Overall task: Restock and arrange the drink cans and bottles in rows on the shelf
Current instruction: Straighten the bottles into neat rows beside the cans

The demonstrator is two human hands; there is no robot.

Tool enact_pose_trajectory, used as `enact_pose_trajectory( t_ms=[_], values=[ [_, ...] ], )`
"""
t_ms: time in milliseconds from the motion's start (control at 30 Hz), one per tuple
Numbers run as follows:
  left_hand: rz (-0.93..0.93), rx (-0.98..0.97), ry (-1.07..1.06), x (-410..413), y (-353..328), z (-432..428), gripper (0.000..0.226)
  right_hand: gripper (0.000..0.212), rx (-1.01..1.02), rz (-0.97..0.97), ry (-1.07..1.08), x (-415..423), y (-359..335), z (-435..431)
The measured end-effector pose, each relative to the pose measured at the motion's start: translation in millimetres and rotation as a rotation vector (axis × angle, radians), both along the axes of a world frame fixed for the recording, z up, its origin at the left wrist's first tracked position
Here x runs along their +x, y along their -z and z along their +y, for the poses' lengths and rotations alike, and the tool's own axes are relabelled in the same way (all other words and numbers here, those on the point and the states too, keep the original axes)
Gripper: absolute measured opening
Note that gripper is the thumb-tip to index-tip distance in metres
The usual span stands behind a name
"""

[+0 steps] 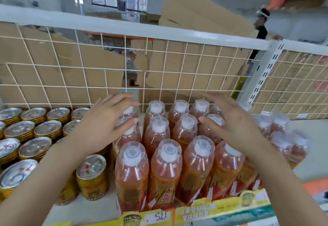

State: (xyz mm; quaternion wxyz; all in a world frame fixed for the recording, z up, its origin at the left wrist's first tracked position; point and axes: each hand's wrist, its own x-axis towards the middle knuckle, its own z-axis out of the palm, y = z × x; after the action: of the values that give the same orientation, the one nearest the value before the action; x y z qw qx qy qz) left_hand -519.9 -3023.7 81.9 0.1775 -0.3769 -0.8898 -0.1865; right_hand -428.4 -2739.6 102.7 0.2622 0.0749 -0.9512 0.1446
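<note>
Standing in tight rows at the centre of the white shelf point(312, 147): orange drink bottles point(165, 165), white caps under clear overcaps. Bounded at 12 o'clock by a white wire grid point(106, 65) just behind the back row, and at 6 o'clock by a yellow price strip point(221, 209) along the front lip. Packed at 9 o'clock beside gold cans point(35, 145) with pull-tab lids, only a narrow gap between the two blocks. Opens at 3 o'clock into bare shelf, past a smaller cluster point(284, 137) of the same bottles near the slotted upright post point(264, 73).

Reaches in from 7 o'clock: left hand point(104, 119), palm down, fingers spread and straight above the leftmost column's caps, gripping nothing. Comes in from 5 o'clock: right hand point(236, 122), palm turned inward, fingers spread wide over the rightmost column, likewise holding nothing. Cannot tell whether any fingertip touches a cap.

Hides several caps and bottle shoulders under both hands and forearms. Cuts off the cans at the left edge. Blurs the smaller cluster and the strip's print. Shows brown cardboard point(195, 12) behind the grid and a blurred figure point(262, 28) at 1 o'clock.
</note>
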Motion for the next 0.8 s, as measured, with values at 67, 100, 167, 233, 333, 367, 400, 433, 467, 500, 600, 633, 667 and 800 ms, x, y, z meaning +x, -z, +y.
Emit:
enact_pose_trajectory(
  t_ms=[67, 100, 167, 233, 333, 367, 400, 433, 467, 500, 600, 633, 667, 800],
  values=[
    [-0.021, -0.013, -0.015, -13.8, -0.8, 5.4, 0.062, 0.054, 0.017, -0.057, -0.091, -25.9, -7.3, -1.2],
    [-0.037, -0.019, -0.028, -19.9, -0.5, 7.6, 0.064, 0.054, 0.029, -0.103, -0.144, -38.4, -9.8, -1.8],
    [-0.082, -0.014, -0.066, -31.0, 1.5, 11.5, 0.059, 0.053, 0.061, -0.209, -0.254, -62.6, -13.0, -3.0],
    [-0.131, 0.02, -0.092, -40.6, 5.7, 14.2, 0.042, 0.053, 0.097, -0.322, -0.355, -85.2, -14.2, -4.5],
    [-0.248, 0.078, -0.141, -52.4, 9.4, 15.9, 0.04, 0.053, 0.193, -0.457, -0.466, -117.5, -14.4, -8.6],
    [-0.291, 0.083, -0.159, -56.2, 9.5, 16.3, 0.042, 0.053, 0.226, -0.483, -0.497, -127.2, -14.1, -11.2],
    [-0.322, 0.073, -0.174, -60.4, 9.8, 16.6, 0.044, 0.053, 0.253, -0.507, -0.524, -136.3, -13.2, -14.1],
    [-0.343, 0.054, -0.187, -64.7, 10.2, 17.0, 0.047, 0.053, 0.275, -0.527, -0.546, -144.1, -11.7, -16.7],
    [-0.368, 0.036, -0.203, -68.4, 10.3, 17.3, 0.05, 0.054, 0.297, -0.541, -0.56, -150.7, -9.7, -18.7],
    [-0.393, 0.022, -0.219, -71.7, 10.1, 17.7, 0.053, 0.057, 0.315, -0.544, -0.563, -156.1, -7.0, -20.1],
    [-0.393, -0.005, -0.225, -79.7, 10.6, 16.5, 0.052, 0.065, 0.337, -0.526, -0.553, -165.9, 2.5, -24.5],
    [-0.382, -0.007, -0.219, -82.2, 11.1, 16.2, 0.051, 0.063, 0.332, -0.52, -0.559, -168.1, 5.6, -26.8],
    [-0.376, -0.008, -0.212, -84.9, 11.1, 15.8, 0.05, 0.061, 0.316, -0.511, -0.563, -170.1, 8.3, -29.1],
    [-0.359, -0.041, -0.192, -100.3, 8.2, 20.3, 0.048, 0.054, 0.276, -0.469, -0.506, -178.5, 11.0, -31.0]
  ],
)
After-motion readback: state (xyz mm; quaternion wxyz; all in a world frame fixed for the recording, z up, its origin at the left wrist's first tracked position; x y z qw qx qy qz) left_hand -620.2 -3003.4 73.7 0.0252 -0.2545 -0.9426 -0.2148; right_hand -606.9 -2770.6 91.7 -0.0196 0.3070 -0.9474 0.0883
